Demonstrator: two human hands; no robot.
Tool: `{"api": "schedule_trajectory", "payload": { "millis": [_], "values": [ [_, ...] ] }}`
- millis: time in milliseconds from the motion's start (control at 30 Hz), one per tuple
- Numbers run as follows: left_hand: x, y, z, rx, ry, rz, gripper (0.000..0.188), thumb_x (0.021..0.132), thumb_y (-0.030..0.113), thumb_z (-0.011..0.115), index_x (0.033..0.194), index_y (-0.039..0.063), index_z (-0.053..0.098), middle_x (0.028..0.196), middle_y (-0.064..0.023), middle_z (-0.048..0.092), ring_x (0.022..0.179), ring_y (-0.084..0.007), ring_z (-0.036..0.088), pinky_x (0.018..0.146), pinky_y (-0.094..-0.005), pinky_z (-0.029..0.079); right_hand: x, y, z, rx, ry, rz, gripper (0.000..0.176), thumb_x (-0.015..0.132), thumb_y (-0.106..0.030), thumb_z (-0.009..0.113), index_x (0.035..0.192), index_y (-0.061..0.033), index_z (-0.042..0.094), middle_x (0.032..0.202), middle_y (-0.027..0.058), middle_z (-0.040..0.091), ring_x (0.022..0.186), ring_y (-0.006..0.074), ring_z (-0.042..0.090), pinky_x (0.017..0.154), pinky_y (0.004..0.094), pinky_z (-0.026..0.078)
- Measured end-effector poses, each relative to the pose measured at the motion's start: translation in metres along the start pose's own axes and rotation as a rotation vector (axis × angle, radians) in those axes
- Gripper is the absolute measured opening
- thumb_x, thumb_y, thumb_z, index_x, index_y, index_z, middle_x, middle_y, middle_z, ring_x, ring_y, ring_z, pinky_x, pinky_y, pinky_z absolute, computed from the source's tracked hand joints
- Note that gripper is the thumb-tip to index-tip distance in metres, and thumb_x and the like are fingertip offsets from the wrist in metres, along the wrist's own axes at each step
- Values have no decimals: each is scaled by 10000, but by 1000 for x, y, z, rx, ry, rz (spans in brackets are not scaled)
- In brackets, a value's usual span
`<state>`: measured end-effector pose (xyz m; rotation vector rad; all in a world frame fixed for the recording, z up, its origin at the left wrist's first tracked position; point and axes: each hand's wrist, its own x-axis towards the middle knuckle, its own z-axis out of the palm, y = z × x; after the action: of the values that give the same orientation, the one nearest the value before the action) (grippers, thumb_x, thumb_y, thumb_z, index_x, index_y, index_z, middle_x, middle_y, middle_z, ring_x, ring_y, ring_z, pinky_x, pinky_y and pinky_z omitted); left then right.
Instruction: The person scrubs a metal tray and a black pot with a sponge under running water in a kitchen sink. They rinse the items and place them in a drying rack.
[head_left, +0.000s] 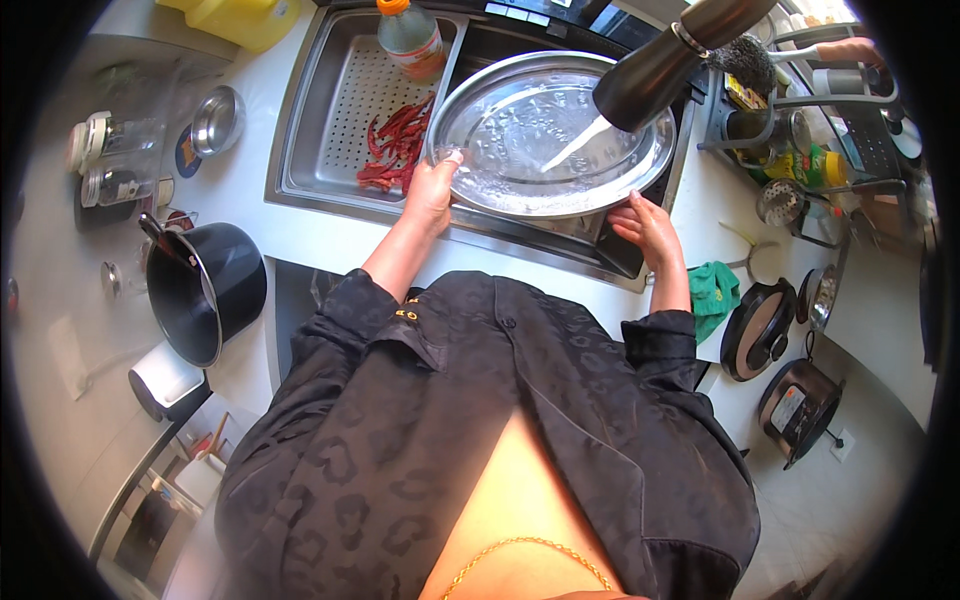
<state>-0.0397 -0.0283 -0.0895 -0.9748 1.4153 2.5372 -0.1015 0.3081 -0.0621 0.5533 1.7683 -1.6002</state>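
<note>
An oval stainless steel tray (480, 169) is held over the right side of the sink, wet and shiny. My left hand (433, 187) grips its left rim, thumb on top. At the lower right rim, the fingers of my right hand (646, 229) support the tray from the edge and beneath. A stream of water (576, 144) runs from the black faucet (637, 86) onto the tray's inner surface. Left of the tray, dried red chilies (394, 146) lie in a perforated steel basin insert (345, 112), and a plastic bottle with an orange cap (411, 41) stands behind them.
A black pot (232, 277) and a small steel bowl (217, 120) stand on the left counter. On the right are a green cloth (711, 296), a pot lid (756, 330), a brown pot (802, 409) and a rack (836, 101) holding a steel scrubber (744, 64) and bottles.
</note>
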Motion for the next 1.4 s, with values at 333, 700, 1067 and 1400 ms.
{"api": "schedule_trajectory", "payload": {
  "millis": [333,700,1067,1400],
  "values": [
    [-3,-17,14,-136,64,-130,332,888,175,560,1166,5,496,999,-93,617,870,-183,628,708,-311,517,36,18,-12,548,71,-84,262,862,-94,596,1071,59,556,1015,125,607,931,236,593,832,362,484],
    [62,-72,23,-203,276,-137,500,921,123,417,1390,21,276,1365,-136,400,1254,-215,387,1003,-361,320,80,7,85,399,257,-162,281,873,-131,518,1099,36,533,1009,113,581,880,226,588,687,373,501],
    [64,-104,-10,346,489,-349,562,825,218,545,1257,-113,400,1302,-272,438,1222,-329,424,981,-391,349,67,-16,136,-184,19,-314,254,847,-201,546,959,26,563,874,96,587,697,186,562,603,341,496],
    [80,-112,21,284,475,-155,449,762,43,568,1197,9,461,1053,-182,545,1017,-293,530,865,-371,422,9,-30,49,36,222,-249,345,866,-199,577,1147,-14,499,1032,93,586,883,200,605,651,320,531]
  ]
}}
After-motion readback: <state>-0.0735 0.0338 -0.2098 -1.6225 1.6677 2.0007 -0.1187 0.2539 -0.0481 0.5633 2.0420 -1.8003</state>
